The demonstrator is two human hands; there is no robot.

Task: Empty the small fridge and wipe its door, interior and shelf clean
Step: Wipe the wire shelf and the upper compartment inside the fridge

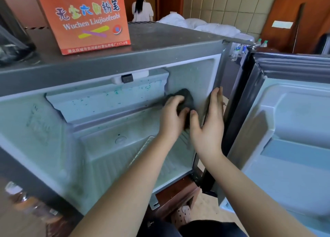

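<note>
Fridge (pixel 107 66) stands open right before you, its door (pixel 294 129) swung out to the right. Your left grip (pixel 172 115) is curled round a dark cloth (pixel 186 97), pressing it against the inner wall just right of the freezer box (pixel 107 100), whose front shows green specks. Your right grip (pixel 209 124) is spread, fingers straight along the fridge's right front edge, thumb close to the cloth. On top of the fridge sits an orange carton (pixel 89 18). Beyond it are a bed (pixel 205 25) with white bedding and a person (pixel 142 7) facing away; blurred bottles (pixel 26 199) show at lower left.
</note>
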